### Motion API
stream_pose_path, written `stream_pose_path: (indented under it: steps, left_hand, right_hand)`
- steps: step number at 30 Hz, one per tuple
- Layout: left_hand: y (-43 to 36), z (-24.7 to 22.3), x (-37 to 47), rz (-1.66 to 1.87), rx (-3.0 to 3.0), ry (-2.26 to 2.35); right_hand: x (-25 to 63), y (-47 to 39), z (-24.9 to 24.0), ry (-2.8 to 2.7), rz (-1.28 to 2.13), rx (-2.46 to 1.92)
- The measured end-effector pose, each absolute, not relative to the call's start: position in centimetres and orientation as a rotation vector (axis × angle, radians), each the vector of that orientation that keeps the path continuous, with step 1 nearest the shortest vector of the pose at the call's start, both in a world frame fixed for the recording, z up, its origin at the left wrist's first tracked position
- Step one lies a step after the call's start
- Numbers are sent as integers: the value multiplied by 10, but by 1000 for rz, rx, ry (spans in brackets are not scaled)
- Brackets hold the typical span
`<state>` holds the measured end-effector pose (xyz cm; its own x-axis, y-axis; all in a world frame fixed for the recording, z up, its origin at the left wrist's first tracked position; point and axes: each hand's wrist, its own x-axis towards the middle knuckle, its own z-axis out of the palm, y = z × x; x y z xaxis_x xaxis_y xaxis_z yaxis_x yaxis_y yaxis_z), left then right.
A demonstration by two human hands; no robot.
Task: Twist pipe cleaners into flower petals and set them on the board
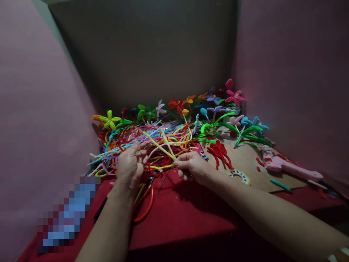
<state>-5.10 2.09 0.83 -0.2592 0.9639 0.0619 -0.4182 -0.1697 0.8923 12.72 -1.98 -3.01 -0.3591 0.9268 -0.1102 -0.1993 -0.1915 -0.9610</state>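
My right hand (193, 166) pinches pale yellow pipe cleaners (160, 145) between thumb and fingertips. Two of their lengths spread upward in a V, pointing away from me. My left hand (132, 160) is at the near left side of a tangled heap of coloured pipe cleaners (174, 136), its fingers loosely curled and slightly apart, with nothing visible in them. A brighter yellow strand (160, 167) runs low between both hands; whether either touches it is unclear. Below the hands lie red-handled pliers (145, 207), partly behind my left forearm.
Finished pipe-cleaner flowers (177, 105) line the back, with green-leaved ones (241, 133) at right. A brown board (245, 160) bears red pipe-cleaner pieces (220, 153), a white ring (239, 177) and a pink glue gun (291, 167). Red cloth (180, 225) covers the table; pink walls flank it.
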Motion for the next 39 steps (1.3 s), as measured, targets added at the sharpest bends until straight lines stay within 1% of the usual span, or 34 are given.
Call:
stream_pose_path:
  steps: [4,6,7,13,18,24,29,32,39]
  left_hand:
    - [7,-1,-37,1110,990,959]
    - [-1,-4,-27,939,1063,914]
    - [-3,-4,-23,913,1083,894]
    - [-10,-1,-18,983,1115,923]
    - [-11,1,-19,957,1104,933]
    - [-14,3,-16,1020,1161,933]
    - [-12,2,-19,1058,1184,868]
    - [-8,-1,-20,1101,1179,837]
    - [-10,0,-20,1097,1172,786]
  right_hand:
    - [128,-19,-31,-1156,1676,-894]
    - [128,-19,-32,-1185,1694,-888]
    - [128,-19,-33,-1206,1708,-878]
    - [130,-18,-33,-1154,1832,-725]
    - [132,-17,-31,-1071,1877,-741]
    - [130,-16,-34,-894,1925,-722]
    - [133,-16,-36,-731,2192,-601]
    - [135,-18,-35,-675,2295,-522]
    - [133,-21,-32,-689,2302,-546]
